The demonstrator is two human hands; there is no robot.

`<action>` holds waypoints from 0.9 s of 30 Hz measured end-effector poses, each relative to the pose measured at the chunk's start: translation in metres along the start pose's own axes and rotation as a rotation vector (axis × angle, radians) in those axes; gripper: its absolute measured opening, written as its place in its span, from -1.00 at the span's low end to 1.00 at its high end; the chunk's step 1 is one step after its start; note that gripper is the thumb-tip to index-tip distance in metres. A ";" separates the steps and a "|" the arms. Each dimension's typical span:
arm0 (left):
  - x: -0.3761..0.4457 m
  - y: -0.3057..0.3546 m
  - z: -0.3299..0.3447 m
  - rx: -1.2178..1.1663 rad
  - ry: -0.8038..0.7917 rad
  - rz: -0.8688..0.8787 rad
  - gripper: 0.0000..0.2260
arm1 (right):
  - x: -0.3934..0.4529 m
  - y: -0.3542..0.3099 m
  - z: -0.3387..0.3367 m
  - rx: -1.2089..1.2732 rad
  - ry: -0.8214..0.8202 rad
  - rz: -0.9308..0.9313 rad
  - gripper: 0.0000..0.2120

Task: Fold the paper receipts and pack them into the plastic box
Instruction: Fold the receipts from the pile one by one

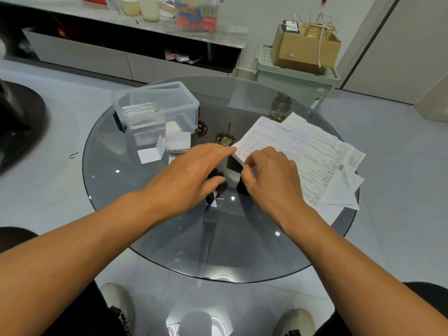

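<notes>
**Ana:** Fingers (249, 166) of the right hand (274, 175) are curled and pinching the near-left corner of the top sheet (271, 139); the left hand (191, 173) lies beside it with its fingers straight, the tips touching that same corner.

**Ben:** Where does that paper sit?

**Ana:** On the spread pile of receipts (327, 166) at the right of the glass table (145, 214). The plastic box (155, 105) stands open at the far left, well apart, with folded slips upright inside and a few folded ones (164, 146) lying just in front of it.

**Ben:** What might spoil it?

**Ana:** I would judge the pinch may catch two sheets, since the pile is loose and fanned. Glass is slick, so a pull could drag the whole pile toward the table's right edge, which some sheets already reach. A fold begun off one corner could also run crooked and fit the box badly.
</notes>
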State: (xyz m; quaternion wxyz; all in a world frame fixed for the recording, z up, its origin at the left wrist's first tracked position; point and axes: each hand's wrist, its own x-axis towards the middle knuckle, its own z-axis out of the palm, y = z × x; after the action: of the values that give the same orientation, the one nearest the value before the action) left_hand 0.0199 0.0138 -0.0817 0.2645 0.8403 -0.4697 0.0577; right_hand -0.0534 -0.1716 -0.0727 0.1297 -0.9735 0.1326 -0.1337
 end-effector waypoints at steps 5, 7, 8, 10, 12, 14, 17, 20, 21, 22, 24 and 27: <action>0.001 -0.001 -0.001 -0.012 -0.016 -0.044 -0.42 | -0.006 -0.001 -0.015 0.322 -0.114 0.016 -0.92; 0.003 -0.001 0.000 -0.009 -0.016 -0.042 -0.48 | -0.010 -0.002 -0.022 0.374 -0.194 -0.003 -0.94; 0.005 -0.001 0.000 -0.003 -0.003 -0.026 -0.55 | -0.011 -0.002 -0.025 0.391 -0.236 -0.009 -0.95; 0.007 -0.001 0.000 0.007 0.004 0.011 -0.73 | -0.013 -0.001 -0.029 0.421 -0.314 -0.030 -0.98; 0.007 -0.002 -0.002 -0.009 -0.035 0.001 -0.81 | -0.013 0.004 -0.034 0.456 -0.378 -0.065 -0.94; 0.006 -0.002 -0.005 -0.031 -0.058 -0.055 -0.80 | -0.013 0.014 -0.043 0.436 -0.463 -0.101 -0.75; 0.004 -0.004 -0.013 -0.127 -0.091 -0.141 -0.85 | -0.010 0.036 -0.062 0.284 -0.609 -0.168 -0.25; -0.001 0.000 -0.024 -0.259 -0.135 -0.193 -0.89 | -0.007 0.057 -0.075 0.287 -0.616 -0.093 -0.35; -0.002 0.003 -0.026 -0.299 -0.152 -0.204 -0.89 | -0.006 0.061 -0.078 0.344 -0.604 -0.033 -0.50; -0.004 0.006 -0.028 -0.343 -0.171 -0.218 -0.89 | -0.005 0.063 -0.079 0.418 -0.583 0.018 -0.63; -0.006 0.012 -0.029 -0.422 -0.211 -0.257 -0.80 | -0.003 0.063 -0.075 0.544 -0.519 0.075 -0.81; -0.004 0.016 -0.026 -0.439 -0.216 -0.345 -0.54 | -0.005 0.056 -0.063 0.626 -0.422 0.127 -0.96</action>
State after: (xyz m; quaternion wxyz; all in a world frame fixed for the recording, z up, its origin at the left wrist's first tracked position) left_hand 0.0086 0.0234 -0.0545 0.3943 0.8317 -0.3466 -0.1807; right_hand -0.0887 -0.2358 -0.0316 0.4531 -0.8828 0.1156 0.0441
